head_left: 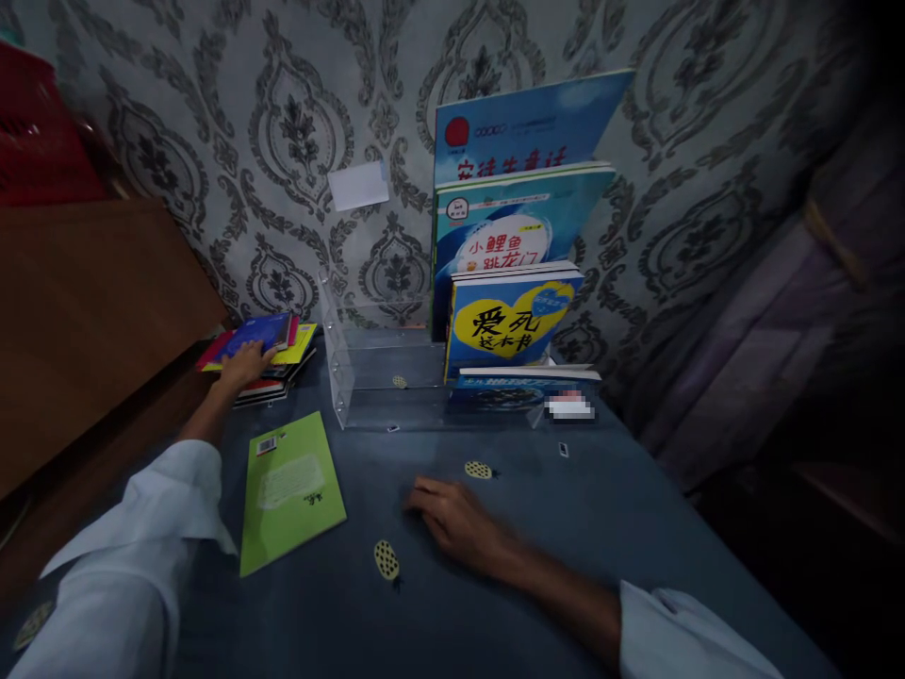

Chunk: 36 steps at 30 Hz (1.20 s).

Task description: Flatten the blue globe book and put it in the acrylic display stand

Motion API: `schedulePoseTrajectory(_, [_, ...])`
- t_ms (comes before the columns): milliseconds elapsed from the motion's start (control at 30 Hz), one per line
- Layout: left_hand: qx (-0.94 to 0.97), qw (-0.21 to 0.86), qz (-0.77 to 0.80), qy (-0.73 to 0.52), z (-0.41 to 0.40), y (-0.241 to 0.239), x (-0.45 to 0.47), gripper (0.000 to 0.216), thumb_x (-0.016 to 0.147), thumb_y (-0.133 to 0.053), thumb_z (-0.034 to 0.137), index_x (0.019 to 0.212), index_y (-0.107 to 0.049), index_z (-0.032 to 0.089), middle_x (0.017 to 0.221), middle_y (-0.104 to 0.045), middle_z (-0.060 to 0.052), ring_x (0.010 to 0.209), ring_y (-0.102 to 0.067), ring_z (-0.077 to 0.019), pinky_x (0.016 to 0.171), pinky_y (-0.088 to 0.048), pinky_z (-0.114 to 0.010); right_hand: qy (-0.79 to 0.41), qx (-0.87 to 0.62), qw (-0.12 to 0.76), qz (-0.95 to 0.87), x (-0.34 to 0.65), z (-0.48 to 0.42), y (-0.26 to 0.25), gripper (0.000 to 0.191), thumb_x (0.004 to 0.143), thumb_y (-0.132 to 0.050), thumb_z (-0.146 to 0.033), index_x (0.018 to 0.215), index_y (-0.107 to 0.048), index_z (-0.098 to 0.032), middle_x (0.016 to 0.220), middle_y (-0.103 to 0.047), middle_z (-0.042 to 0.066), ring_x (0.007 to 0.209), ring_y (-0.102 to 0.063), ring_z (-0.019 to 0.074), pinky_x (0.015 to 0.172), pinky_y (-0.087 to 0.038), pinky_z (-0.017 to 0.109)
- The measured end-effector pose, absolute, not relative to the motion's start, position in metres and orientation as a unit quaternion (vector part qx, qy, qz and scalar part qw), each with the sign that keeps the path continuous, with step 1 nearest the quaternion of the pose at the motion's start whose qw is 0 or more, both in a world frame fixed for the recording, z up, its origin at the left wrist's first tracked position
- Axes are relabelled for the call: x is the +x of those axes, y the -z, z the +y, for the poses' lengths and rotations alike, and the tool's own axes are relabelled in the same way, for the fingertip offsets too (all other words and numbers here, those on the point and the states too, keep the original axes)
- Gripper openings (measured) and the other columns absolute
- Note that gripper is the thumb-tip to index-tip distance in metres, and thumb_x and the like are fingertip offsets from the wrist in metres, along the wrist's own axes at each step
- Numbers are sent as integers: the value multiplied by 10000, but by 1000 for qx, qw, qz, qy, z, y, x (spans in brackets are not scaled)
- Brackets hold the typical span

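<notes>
The left hand (247,365) is on the blue book (260,331) atop the pile (303,345), apparently picking it; lifting calls for an edge grip. The right hand (456,519) curls loosely (blurred; I can't tell whether either's fingers grip).

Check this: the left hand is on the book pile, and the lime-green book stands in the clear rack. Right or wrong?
Wrong: in the head view, the lime-green book lies flat on the table, not in the clear rack. The left hand is on the book pile.

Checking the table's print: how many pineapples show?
4: one pineapple through the rack, one beyond the right hand, one nearer us, one beside the left sleeve. Others may be hidden.
</notes>
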<state>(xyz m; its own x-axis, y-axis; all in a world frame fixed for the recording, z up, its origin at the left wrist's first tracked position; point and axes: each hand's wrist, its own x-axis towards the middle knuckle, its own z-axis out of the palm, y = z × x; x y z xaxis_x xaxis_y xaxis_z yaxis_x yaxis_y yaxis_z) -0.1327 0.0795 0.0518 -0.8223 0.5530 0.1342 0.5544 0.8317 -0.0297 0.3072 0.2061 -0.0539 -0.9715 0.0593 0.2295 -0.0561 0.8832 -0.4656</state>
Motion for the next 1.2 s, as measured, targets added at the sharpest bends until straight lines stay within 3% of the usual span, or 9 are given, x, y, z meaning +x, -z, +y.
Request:
schedulePoseTrajectory(267, [-325,82,-941,-39,74,-63,-134,450,1000,-420,309,1355,-593,94,1299,-656,-220,1174,-634,-342,940,-487,-407,-242,1,123,-963,308,206,54,319,848,-497,23,983,-704,-179,959,-704,49,774,-647,141,688,-450,227])
schedulePoseTrajectory(533, [-336,121,-932,-63,75,-70,-122,415,981,-379,294,1244,-680,179,1179,-713,-203,1092,-674,-358,874,-521,-426,-241,6,125,-962,307,207,57,306,864,-508,3,1001,-710,-180,974,-715,59,789,-664,156,696,-461,238])
schedulePoseTrajectory(700, [-345,138,-927,-49,89,-69,-111,433,994,-361,357,1191,-690,155,1142,-715,-222,1061,-676,-390,837,-530,-471,-245,5,125,-961,307,207,53,337,858,-490,14,1002,-720,-187,964,-719,55,778,-667,153,687,-454,234])
schedulePoseTrajectory(867, [-398,164,-902,-19,70,-49,-82,454,1011,-321,319,1332,-588,140,1322,-643,-190,1257,-573,-333,1001,-476,-446,-246,5,140,-959,307,206,52,326,846,-503,18,979,-721,-185,954,-725,56,765,-664,156,679,-455,237])
schedulePoseTrajectory(1000, [-445,123,-887,-11,34,-1,-50,466,1013,-331,389,1329,-612,194,1350,-644,-120,1259,-585,-277,1031,-474,-389,-248,20,175,-953,306,205,55,315,862,-498,7,976,-722,-182,918,-726,49,753,-660,151,696,-470,239])
schedulePoseTrajectory(1200, [-456,39,-888,51,-8,55,-27,574,1002,-300,460,1453,-524,185,1511,-534,-100,1409,-474,-280,1157,-378,-468,-259,32,183,-948,304,206,58,328,855,-496,20,985,-729,-170,936,-725,56,771,-661,155,722,-488,248])
